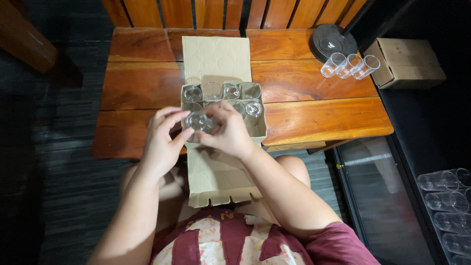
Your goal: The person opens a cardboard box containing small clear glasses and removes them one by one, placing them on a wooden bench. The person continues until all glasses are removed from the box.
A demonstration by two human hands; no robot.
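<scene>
An open cardboard box [260, 128] with cell dividers sits at the near edge of a wooden table [314, 115]. Several clear drinking glasses [231, 91] stand upright in its cells. Over the box's near-left corner, my left hand [164, 140] and my right hand [226, 131] together hold one clear glass [198, 120], its mouth facing me. Left fingers pinch its left side; right fingers wrap its right side and base.
Three clear glasses [350, 65] lie side by side at the table's far right, by a round black base [329, 40]. A closed cardboard box [408, 63] sits right of the table. More glasses [447, 201] lie in a row at bottom right. The box's flap [216, 179] rests on my lap.
</scene>
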